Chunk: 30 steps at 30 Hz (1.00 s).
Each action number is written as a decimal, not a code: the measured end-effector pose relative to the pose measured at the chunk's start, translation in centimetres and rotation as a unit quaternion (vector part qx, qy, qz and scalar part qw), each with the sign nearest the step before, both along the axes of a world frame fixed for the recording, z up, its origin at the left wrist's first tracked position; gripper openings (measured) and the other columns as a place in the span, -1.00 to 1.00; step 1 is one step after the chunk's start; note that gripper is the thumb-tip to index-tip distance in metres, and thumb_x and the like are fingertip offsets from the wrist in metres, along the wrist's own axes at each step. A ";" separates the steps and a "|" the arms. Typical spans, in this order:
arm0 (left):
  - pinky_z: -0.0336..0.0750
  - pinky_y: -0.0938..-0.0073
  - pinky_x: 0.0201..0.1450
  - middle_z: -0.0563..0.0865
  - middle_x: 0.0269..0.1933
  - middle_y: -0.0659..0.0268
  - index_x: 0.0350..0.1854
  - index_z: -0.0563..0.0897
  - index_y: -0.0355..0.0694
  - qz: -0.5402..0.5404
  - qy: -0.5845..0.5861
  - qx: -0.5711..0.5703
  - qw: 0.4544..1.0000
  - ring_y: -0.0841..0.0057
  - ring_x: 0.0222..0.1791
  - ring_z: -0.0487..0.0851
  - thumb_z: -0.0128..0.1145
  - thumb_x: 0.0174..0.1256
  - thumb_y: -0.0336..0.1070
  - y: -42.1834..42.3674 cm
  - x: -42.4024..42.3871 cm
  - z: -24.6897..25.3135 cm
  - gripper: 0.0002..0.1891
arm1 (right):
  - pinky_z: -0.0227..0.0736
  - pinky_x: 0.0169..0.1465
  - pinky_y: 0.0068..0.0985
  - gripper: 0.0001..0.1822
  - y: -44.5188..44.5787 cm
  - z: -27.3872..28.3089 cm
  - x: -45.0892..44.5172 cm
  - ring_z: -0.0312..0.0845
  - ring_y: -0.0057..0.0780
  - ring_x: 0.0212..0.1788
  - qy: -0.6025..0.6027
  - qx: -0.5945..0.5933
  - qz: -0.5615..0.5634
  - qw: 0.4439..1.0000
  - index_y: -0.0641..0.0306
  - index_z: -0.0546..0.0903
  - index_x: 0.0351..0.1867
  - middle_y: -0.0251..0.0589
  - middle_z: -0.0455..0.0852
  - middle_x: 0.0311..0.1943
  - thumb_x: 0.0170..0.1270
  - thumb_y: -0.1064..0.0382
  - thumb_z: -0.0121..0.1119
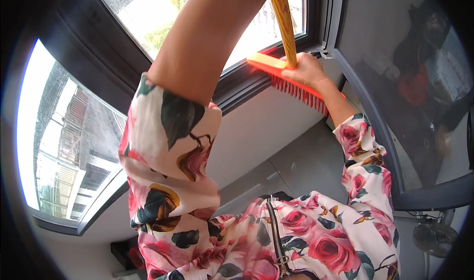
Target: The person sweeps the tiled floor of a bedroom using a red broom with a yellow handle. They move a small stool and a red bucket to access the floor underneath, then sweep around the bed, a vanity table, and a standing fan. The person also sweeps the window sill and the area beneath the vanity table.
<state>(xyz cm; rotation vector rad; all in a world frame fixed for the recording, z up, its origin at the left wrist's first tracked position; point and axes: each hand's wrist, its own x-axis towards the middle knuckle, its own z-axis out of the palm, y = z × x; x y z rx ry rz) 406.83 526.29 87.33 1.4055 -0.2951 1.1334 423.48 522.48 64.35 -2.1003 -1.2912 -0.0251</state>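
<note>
My right hand (304, 70) grips a broom where its yellow wood-grain handle (284, 20) meets the orange-red head (267, 62). Red bristles (298, 92) hang from the head's lower side, close to the dark window frame's lower rail (242, 87); whether they touch it I cannot tell. The handle slants up past the top of the view. My left arm (211, 39) reaches up across the window, and its hand is out of view above.
A window sash (79, 228) stands at the left. On the right, a dark-framed glass panel (374, 105) shows reflections. A pale wall (244, 135) runs below the window, down to grey floor tiles (307, 150). A fan (435, 235) is at lower right.
</note>
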 end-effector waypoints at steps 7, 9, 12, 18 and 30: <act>0.22 0.56 -0.54 0.21 -0.74 0.55 -0.61 0.28 -0.01 -0.019 -0.011 0.003 1.000 0.68 -0.74 0.15 0.01 0.35 -0.15 1.3 -0.9 0.8 -0.67 | 0.49 -0.25 -0.41 -0.72 -3.8 2.5 -1.3 0.64 -0.21 -0.40 -0.052 -0.034 0.010 0.998 0.11 0.71 -0.33 -0.09 0.69 -0.49 -0.17 0.17 0.24; 0.28 0.56 -0.55 0.27 -0.71 0.49 -0.50 0.35 -0.13 0.027 -0.004 -0.007 1.000 0.66 -0.72 0.22 0.01 0.34 -0.12 -1.3 -0.7 0.9 -0.72 | 0.49 -0.29 -0.42 -0.72 -3.6 3.2 -0.4 0.63 -0.18 -0.42 -0.105 0.022 -0.087 0.990 0.11 0.71 -0.34 -0.08 0.69 -0.50 -0.17 0.17 0.22; 0.37 0.57 -0.55 0.37 -0.62 0.40 -0.33 0.40 -0.28 0.030 0.038 0.005 0.999 0.62 -0.67 0.33 0.06 0.32 -0.08 -1.0 0.9 0.7 -0.69 | 0.48 -0.28 -0.34 -0.75 -2.9 2.0 2.6 0.64 -0.21 -0.39 -0.074 0.002 -0.078 0.994 0.14 0.69 -0.43 -0.11 0.68 -0.51 -0.17 0.11 0.22; 0.48 0.60 -0.44 0.49 -0.39 0.28 -0.16 0.41 -0.34 0.073 0.087 0.098 0.989 0.54 -0.49 0.53 0.12 0.28 -0.05 4.6 1.3 0.5 -0.60 | 0.47 -0.40 -0.56 -0.77 -2.4 0.9 -4.5 0.56 -0.52 -0.54 0.238 -0.001 0.222 0.946 0.38 0.62 -0.38 -0.25 0.62 -0.61 -0.18 0.39 0.20; 0.49 0.24 -0.03 0.60 -0.12 0.02 0.01 0.52 -0.19 0.292 0.204 0.366 0.860 0.18 -0.12 0.59 0.08 0.15 -0.39 10.6 -7.0 -27.2 -0.67 | 0.41 -0.42 -0.59 -0.86 -4.1 1.7 -2.5 0.51 -0.54 -0.62 0.324 0.102 0.109 0.934 0.40 0.59 -0.50 -0.25 0.57 -0.65 -0.21 0.44 0.17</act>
